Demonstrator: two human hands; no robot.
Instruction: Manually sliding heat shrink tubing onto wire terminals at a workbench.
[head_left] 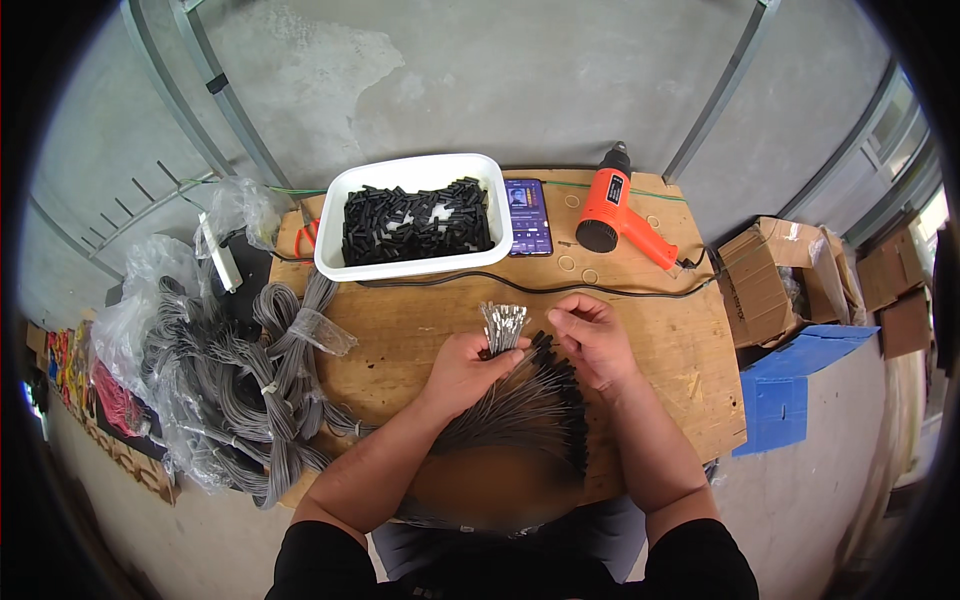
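My left hand (462,372) is closed around a bundle of thin grey wires, whose bare silver metal terminals (503,322) stick up above the fist. Just to the right, my right hand (596,335) is raised with thumb and forefinger pinched together; whatever sits between them, if anything, is too small to make out. Between my forearms, grey wires (510,412) fan out across the table. Along their right side run black sleeves (572,400) on the wire ends, partly behind my right wrist.
A white tub (415,269) of short black tubes (410,225) stands at the back, beside a lit phone (527,215). An orange heat gun (612,210) lies back right, its black cord crossing the wooden table (670,350). Grey cable coils (255,380) fill the left; cardboard boxes (755,285) stand right.
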